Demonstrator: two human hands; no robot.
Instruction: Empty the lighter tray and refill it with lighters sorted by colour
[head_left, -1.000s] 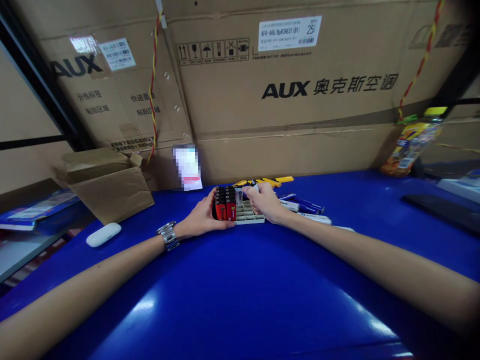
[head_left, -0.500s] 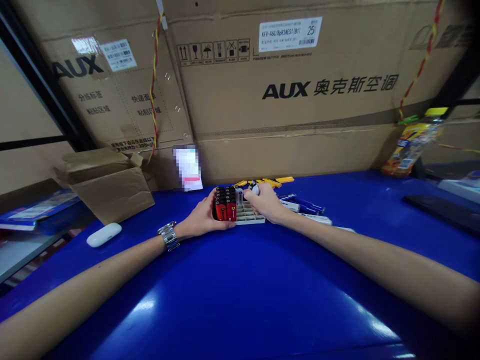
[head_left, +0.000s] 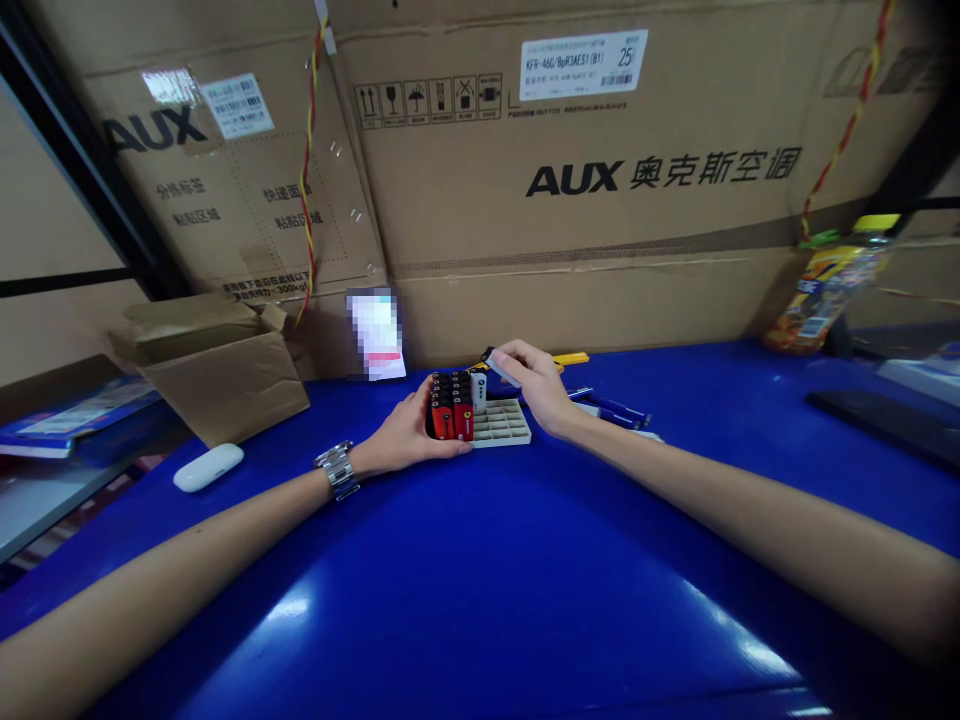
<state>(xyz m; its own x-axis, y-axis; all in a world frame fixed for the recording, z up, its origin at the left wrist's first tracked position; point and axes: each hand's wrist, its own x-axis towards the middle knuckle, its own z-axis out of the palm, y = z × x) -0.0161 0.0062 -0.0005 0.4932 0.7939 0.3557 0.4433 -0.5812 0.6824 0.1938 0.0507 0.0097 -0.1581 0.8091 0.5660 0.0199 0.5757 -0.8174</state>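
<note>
My left hand (head_left: 405, 428), a metal watch on its wrist, grips the left end of a pale gridded tray (head_left: 504, 432). Its thumb lies along the front edge, and its other fingers are mostly hidden behind red lighters (head_left: 463, 422) with black tops. Those lighters stand upright in rows in the tray's left part. Beside them stands a white lighter (head_left: 479, 392). Just above the tray's back right, my right hand (head_left: 541, 385) pinches another white lighter (head_left: 505, 368), tilted, its black top toward the upper left. Bare cells show in the tray's right part.
Blue lighters (head_left: 611, 408) and yellow lighters (head_left: 571, 358) lie behind and right of the tray. A lit, blurred screen (head_left: 377, 335) leans against large cartons (head_left: 600, 240). An open small box (head_left: 225, 375) and white case (head_left: 208, 468) sit left; a drink bottle (head_left: 829, 285) stands right.
My right hand has lifted slightly up and away from the tray, with the white lighter now tilted in its fingers. More tray cells show. My left hand keeps its place.
</note>
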